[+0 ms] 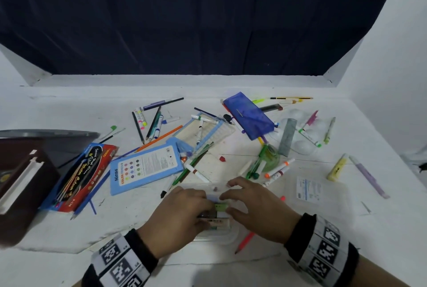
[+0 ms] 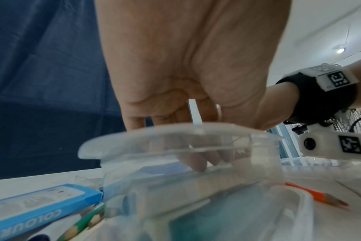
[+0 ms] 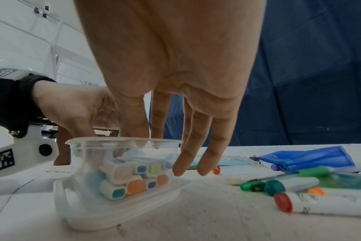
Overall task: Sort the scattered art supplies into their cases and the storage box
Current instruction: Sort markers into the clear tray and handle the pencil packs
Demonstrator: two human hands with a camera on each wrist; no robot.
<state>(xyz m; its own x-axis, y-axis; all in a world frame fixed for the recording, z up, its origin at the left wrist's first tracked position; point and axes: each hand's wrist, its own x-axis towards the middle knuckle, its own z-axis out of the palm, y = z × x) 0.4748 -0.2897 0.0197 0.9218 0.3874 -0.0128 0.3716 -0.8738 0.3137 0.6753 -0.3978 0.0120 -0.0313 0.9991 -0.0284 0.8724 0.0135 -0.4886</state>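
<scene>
Packing: both hands are working inside the clear plastic marker tub [image 3: 122,164], which is sitting at the counter's [image 1: 231,261] near edge.
Left hand [image 1: 182,215]: fingers are curling down into the tub onto the square-capped markers [image 3: 132,177]; whether it is gripping one, I cannot tell.
Right hand [image 1: 256,208]: fingers are hanging long and relaxed, fingertips [image 3: 181,169] brushing the tub's far side.
Handling: the tub is looking light, thin-walled and slippery; steadying it by the rim seems wisest.
Left over: loose felt pens [image 3: 311,205] are lying right of the tub.
</scene>
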